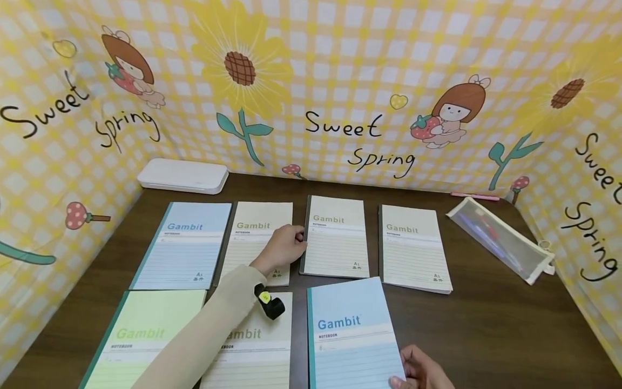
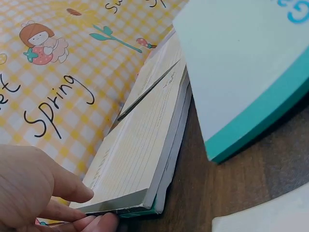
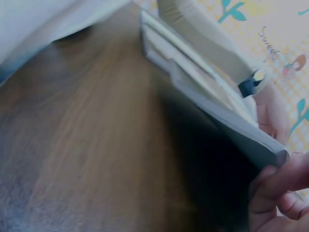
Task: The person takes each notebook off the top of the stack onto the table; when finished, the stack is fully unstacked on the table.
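Note:
My left hand [image 1: 284, 247] reaches over the back row and pinches the dark spine edge of a cream "Gambit" notebook [image 1: 336, 237]. In the left wrist view, its curled fingers lie at the corner of that notebook [image 2: 140, 154], with a teal-spined one partly visible beneath. Near the front, my right hand [image 1: 423, 370] holds a blue notebook [image 1: 352, 332] by its lower right corner, thumb on the cover. The right wrist view shows this notebook [image 3: 217, 108] edge-on, tilted and raised off the table, with the right-hand fingers [image 3: 277, 193] curled at its corner.
Other notebooks lie around: blue [image 1: 182, 248], cream [image 1: 252, 216] and cream [image 1: 413, 246] in back, green [image 1: 146, 346] and cream [image 1: 257, 351] in front. A white case [image 1: 183, 175], mesh pencil pouch [image 1: 500, 237] and pink pen [image 1: 475, 196] stand near the cloth walls.

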### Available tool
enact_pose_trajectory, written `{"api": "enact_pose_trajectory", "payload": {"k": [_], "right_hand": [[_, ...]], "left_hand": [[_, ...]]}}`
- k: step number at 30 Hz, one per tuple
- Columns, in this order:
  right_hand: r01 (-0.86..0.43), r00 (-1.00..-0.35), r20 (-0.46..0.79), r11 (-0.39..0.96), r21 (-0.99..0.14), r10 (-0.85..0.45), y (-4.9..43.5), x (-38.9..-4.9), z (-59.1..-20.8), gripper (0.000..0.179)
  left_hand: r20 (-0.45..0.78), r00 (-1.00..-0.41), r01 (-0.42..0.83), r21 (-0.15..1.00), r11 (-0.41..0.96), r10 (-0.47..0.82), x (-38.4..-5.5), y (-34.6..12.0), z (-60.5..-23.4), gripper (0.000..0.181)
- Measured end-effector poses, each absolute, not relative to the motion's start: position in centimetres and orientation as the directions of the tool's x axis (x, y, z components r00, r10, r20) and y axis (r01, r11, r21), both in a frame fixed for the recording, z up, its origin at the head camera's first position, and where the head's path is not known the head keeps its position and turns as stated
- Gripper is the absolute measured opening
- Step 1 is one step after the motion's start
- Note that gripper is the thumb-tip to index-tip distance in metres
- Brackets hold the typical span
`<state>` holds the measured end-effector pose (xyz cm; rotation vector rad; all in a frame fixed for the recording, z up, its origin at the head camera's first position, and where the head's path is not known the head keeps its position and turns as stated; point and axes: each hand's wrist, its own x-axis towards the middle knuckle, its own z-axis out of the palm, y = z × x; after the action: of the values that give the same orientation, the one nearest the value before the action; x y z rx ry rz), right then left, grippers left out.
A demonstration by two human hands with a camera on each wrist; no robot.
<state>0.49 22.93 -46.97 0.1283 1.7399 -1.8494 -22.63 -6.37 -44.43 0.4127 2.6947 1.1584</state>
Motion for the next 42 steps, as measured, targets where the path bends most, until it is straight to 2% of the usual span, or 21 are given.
{"api": "enact_pose_trajectory", "payload": {"k": [2, 12, 17, 20, 33, 36, 38, 40, 42], "right_hand": [[0.472, -0.823, -0.464, 0.06, -0.88, -0.327, 22.6, 0.5, -47.3, 0.052], [0.435, -0.85, -0.503, 0.332, -0.837, -0.155, 21.4, 0.7, -46.8, 0.044], [0.418, -0.858, -0.505, 0.439, -0.795, -0.097, 21.3, 0.7, -47.0, 0.048], [0.419, -0.858, -0.51, 0.489, -0.765, -0.062, 21.3, 0.7, -47.1, 0.048], [0.412, -0.863, -0.496, 0.704, -0.579, 0.098, 21.5, 0.5, -46.5, 0.031], [0.343, -0.888, -0.46, 0.694, -0.634, 0.018, 21.9, -0.4, -44.8, 0.029], [0.273, -0.92, -0.39, 0.661, -0.699, -0.032, 22.0, -1.6, -43.3, 0.028], [0.216, -0.945, -0.321, 0.602, -0.769, -0.07, 21.9, -3.4, -41.9, 0.027], [0.194, -0.96, -0.274, 0.571, -0.797, -0.056, 21.5, -5.7, -40.7, 0.025]], "left_hand": [[-0.057, -0.945, 0.18, 0.73, 0.66, 0.321, -22.7, -6.4, -44.5, 0.012], [-0.048, -0.945, 0.189, 0.727, 0.66, 0.324, -22.5, -6.5, -44.3, 0.018], [-0.051, -0.943, 0.19, 0.728, 0.659, 0.329, -22.6, -6.5, -44.2, 0.018], [-0.048, -0.943, 0.193, 0.727, 0.659, 0.329, -22.5, -6.5, -44.1, 0.017], [-0.038, -0.943, 0.199, 0.733, 0.65, 0.331, -22.3, -6.5, -44.2, 0.03], [-0.036, -0.942, 0.203, 0.731, 0.651, 0.335, -22.4, -6.5, -44.3, 0.029], [-0.043, -0.943, 0.196, 0.732, 0.652, 0.331, -22.4, -6.5, -44.3, 0.029], [-0.049, -0.945, 0.186, 0.735, 0.652, 0.324, -22.4, -6.5, -44.3, 0.03], [-0.054, -0.945, 0.179, 0.74, 0.649, 0.322, -22.4, -6.5, -44.3, 0.031]]}}
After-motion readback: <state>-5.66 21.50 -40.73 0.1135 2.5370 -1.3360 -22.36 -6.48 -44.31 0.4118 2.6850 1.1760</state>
